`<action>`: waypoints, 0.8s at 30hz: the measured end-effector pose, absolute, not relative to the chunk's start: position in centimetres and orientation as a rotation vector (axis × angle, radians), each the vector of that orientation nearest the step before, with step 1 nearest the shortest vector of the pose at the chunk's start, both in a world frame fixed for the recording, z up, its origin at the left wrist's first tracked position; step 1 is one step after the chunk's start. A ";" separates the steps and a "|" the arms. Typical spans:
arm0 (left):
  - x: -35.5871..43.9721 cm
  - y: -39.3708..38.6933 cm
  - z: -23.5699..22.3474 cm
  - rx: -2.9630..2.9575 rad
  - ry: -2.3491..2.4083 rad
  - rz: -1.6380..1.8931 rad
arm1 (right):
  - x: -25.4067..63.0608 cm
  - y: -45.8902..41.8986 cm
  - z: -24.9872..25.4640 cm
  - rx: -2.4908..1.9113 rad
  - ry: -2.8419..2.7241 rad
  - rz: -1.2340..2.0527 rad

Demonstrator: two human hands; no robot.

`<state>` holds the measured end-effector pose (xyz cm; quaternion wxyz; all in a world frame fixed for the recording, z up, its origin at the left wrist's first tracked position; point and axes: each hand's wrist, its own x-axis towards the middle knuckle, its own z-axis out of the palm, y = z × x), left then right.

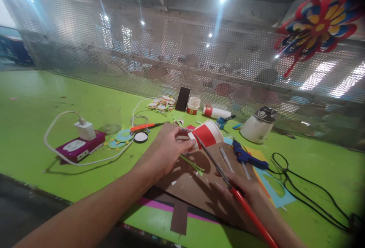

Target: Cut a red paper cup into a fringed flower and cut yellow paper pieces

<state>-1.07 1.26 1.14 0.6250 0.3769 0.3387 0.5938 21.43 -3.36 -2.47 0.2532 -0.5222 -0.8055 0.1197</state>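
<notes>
My left hand (168, 147) is closed around the narrow end of a red and white paper cup (207, 132), which lies tilted on its side in the air above a brown board (196, 187). My right hand (239, 187) grips a long, pointed metal tool with a red handle (248, 210). Its tip meets or overlaps the cup's red band near my left fingers; whether it touches cannot be made out. Thin green paper strips (194, 164) and small white scraps lie on the board beneath. A white pen-like stick (226, 159) rests just beyond my right hand.
Right of the board are a blue glue gun (248, 157) with black cable, coloured paper sheets (273, 187) and a white pot (258, 126). Left lie a purple power strip (81, 147), an orange-handled cutter (145, 126) and a round lid (141, 137). A phone (183, 99) leans behind.
</notes>
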 end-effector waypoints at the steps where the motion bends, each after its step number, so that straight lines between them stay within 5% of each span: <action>1: -1.1 1.3 1.1 0.859 0.777 1.361 | 21.4 -3.4 -2.5 -1.423 -2.184 0.316; 24: -1.2 1.7 0.5 0.819 0.740 1.351 | 21.4 -3.0 -2.3 -1.348 -2.190 0.245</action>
